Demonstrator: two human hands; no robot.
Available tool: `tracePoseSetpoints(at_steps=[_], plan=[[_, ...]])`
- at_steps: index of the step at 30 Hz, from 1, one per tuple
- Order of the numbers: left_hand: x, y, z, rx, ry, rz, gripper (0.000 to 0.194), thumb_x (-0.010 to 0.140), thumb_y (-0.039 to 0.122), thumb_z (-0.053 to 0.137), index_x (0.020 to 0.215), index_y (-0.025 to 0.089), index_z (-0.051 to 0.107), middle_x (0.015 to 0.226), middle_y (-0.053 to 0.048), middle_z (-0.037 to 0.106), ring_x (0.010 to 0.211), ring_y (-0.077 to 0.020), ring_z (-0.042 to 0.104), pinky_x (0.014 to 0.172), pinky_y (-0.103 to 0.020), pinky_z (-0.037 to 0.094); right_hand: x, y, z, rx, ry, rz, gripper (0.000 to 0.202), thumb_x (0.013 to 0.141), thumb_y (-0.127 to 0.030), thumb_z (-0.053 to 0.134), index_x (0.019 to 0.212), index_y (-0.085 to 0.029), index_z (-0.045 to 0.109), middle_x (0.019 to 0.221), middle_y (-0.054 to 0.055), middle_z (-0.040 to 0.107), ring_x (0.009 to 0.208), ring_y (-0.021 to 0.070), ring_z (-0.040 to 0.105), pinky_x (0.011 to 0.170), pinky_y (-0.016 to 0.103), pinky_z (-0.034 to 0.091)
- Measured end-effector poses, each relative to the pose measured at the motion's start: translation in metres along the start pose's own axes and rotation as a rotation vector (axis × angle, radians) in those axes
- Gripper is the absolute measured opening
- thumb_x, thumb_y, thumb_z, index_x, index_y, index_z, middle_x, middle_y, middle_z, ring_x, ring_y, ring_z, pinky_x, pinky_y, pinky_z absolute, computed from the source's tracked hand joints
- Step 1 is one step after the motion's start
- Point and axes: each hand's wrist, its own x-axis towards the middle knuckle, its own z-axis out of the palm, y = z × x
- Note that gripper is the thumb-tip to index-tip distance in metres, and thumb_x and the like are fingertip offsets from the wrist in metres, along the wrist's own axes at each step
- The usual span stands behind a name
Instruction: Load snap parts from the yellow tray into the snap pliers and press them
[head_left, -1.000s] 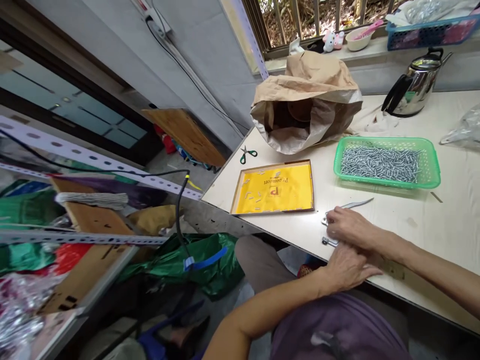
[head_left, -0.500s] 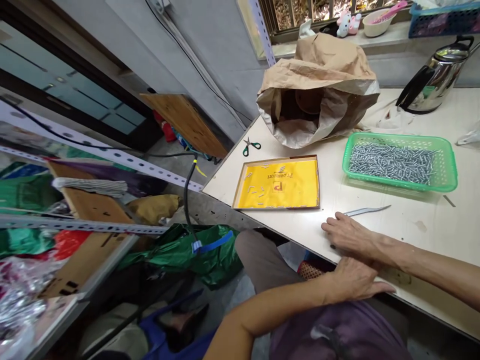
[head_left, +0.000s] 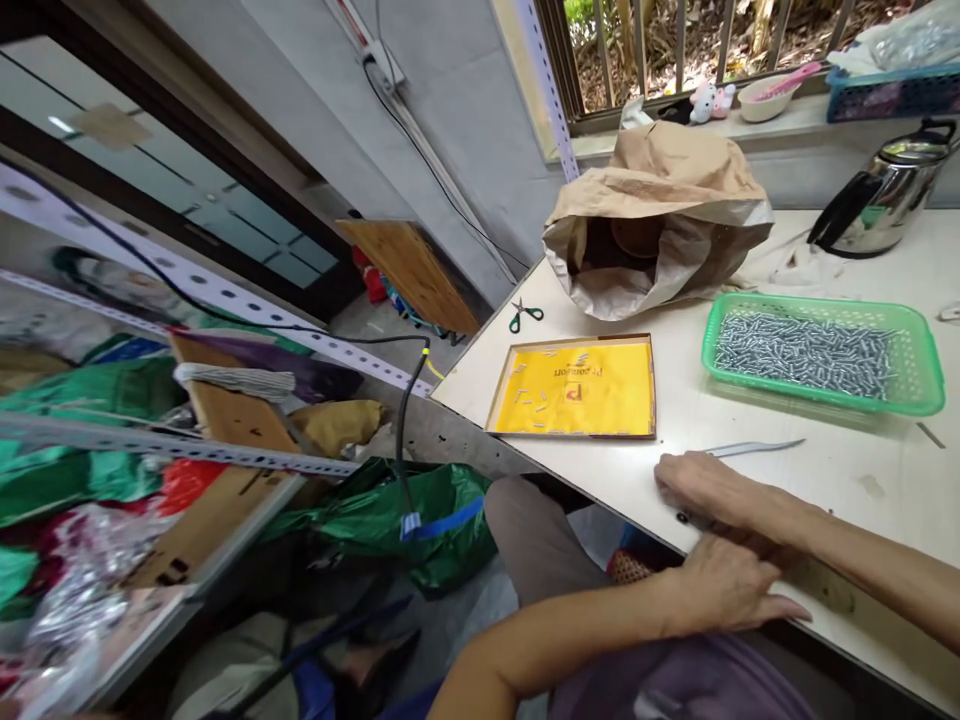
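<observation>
My left hand [head_left: 731,585] rests on the near table edge beneath my right forearm, thumb stretched out to the right, its other fingers partly covered. My right hand [head_left: 701,487] lies on the table just above it, fingers curled together with nothing seen in them. Beside its knuckles are metal tweezers [head_left: 757,448]. To the left sits a shallow tray [head_left: 655,395] lined with a yellow sheet [head_left: 615,385], with several small metal pins on it. A green basket [head_left: 932,375] farther right holds many small metal pieces [head_left: 806,352].
Green-handled scissors [head_left: 525,316] lie behind the tray. An open brown paper bag [head_left: 660,215] stands at the back, with a steel kettle [head_left: 889,200] to its right. Left of the table are a metal rack, a hanging black cable [head_left: 405,430] and green plastic [head_left: 442,510].
The view has shifted, so the table and its objects appear lower and slightly farther right. My right hand's fingers look slightly more tucked in. Both hands stay at the table edge.
</observation>
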Motion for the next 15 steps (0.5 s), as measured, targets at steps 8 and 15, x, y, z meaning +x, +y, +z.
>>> tracePoseSetpoints(at_steps=[8, 15], plan=[[0.000, 0.000, -0.010, 0.000, 0.034, 0.000, 0.062, 0.093, 0.054, 0.047, 0.139, 0.013, 0.046, 0.141, -0.015, 0.050, 0.133, -0.0303, 0.043, 0.109, -0.045, 0.040, -0.037, -0.006, 0.016, -0.025, 0.058, 0.009, 0.023, 0.077, -0.037, 0.059, 0.097, -0.035, 0.071, 0.077, 0.008, 0.064, 0.083, 0.0362, 0.059, 0.077, 0.053, 0.046], [0.001, -0.001, -0.008, 0.097, -0.040, -0.037, 0.053, 0.093, 0.049, 0.049, 0.134, 0.016, 0.054, 0.141, -0.013, 0.052, 0.140, -0.0326, 0.035, 0.116, -0.049, 0.030, 0.033, -0.002, -0.017, -0.117, 0.081, -0.110, 0.019, 0.077, -0.006, 0.051, 0.072, -0.021, 0.062, 0.079, 0.007, 0.063, 0.074, 0.0210, 0.056, 0.069, 0.033, 0.045]])
